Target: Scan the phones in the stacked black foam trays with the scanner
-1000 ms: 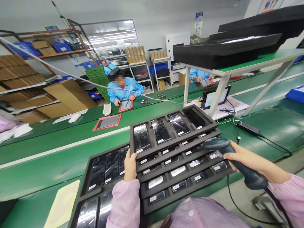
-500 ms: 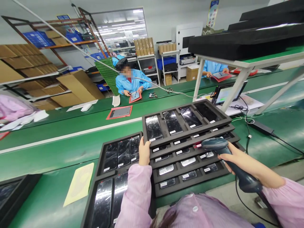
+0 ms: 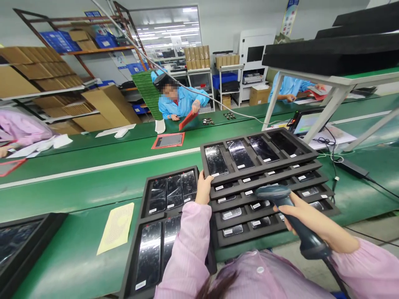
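The stepped stack of black foam trays (image 3: 264, 182) sits at the near edge of the green worktop (image 3: 77, 187), right in front of the person. Each tray is pushed a little farther back than the one beneath, so only its front strip shows, and with it a row of white labels (image 3: 249, 192) on the dark phone screens (image 3: 240, 154). That offset looks deliberate: it seems to keep every row of labels open to view from above.

The left hand (image 3: 204, 187) rests at the stack's left end, fingers closed on the corner of the top tray, seemingly holding it at that offset. The right hand (image 3: 307, 218) comes in from the stack's right side, fingers wrapped around the handle of a dark handheld scanner (image 3: 280, 199); its head hangs just over the middle rows, facing down at the labels, and its cable trails off below the stack.

Touching the stack's left side lie two more trays (image 3: 162, 224) of screens, flat and fully uncovered. Farther left lies a yellow sheet (image 3: 116, 226). Beyond the stack, across the green belt, a seated worker in blue (image 3: 181, 101) tilts up a red-framed panel (image 3: 188, 119).
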Demonstrator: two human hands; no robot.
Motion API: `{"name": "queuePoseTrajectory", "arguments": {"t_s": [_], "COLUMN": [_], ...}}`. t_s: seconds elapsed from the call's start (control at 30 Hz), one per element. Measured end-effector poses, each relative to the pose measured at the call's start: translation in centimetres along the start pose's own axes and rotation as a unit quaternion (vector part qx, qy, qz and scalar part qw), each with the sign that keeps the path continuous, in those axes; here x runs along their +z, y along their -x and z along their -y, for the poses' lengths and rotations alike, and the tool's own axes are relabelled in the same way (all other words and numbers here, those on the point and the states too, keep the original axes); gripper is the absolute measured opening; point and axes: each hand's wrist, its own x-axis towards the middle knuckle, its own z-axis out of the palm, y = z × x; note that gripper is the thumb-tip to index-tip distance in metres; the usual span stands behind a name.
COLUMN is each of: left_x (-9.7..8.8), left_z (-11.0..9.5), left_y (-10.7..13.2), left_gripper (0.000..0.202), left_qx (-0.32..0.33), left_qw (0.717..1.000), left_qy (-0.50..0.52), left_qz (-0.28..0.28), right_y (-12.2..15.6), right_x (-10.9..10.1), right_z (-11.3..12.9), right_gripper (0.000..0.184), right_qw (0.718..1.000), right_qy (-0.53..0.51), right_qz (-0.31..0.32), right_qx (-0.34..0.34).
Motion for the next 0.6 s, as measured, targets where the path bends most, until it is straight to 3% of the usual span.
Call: {"name": "queuePoseTrajectory", "arguments": {"t_s": [0.1, 0.33, 0.47, 0.6], "left_x": [-0.2, -0.2, -0.2, -0.2], "left_z": [-0.2, -0.9, -0.9, -0.6], "left_y": [-0.1, 0.5, 0.4, 0.2], "left_gripper": [0.034, 0.035, 0.038, 0.04], "left_qx": [-0.009, -0.009, -0.013, -0.02], "left_qw": [0.999, 0.998, 0.998, 0.996], "left_qy": [0.014, 0.037, 0.041, 0.059], "left_qz": [0.028, 0.041, 0.044, 0.058], "right_y": [-0.6, -0.9, -0.3, -0.8], "right_x": [1.4, 2.1, 5.0, 8.1], "right_z": [0.0, 0.2, 0.5, 0.5], "right_gripper": [0.052, 0.053, 0.053, 0.057], "right_qw": [1.0, 0.999, 0.999, 0.996], "right_qy": [0.011, 0.032, -0.006, -0.014], "right_qz": [-0.001, -0.003, 0.05, 0.087], "right_qx": [-0.008, 0.018, -0.002, 0.022]}}
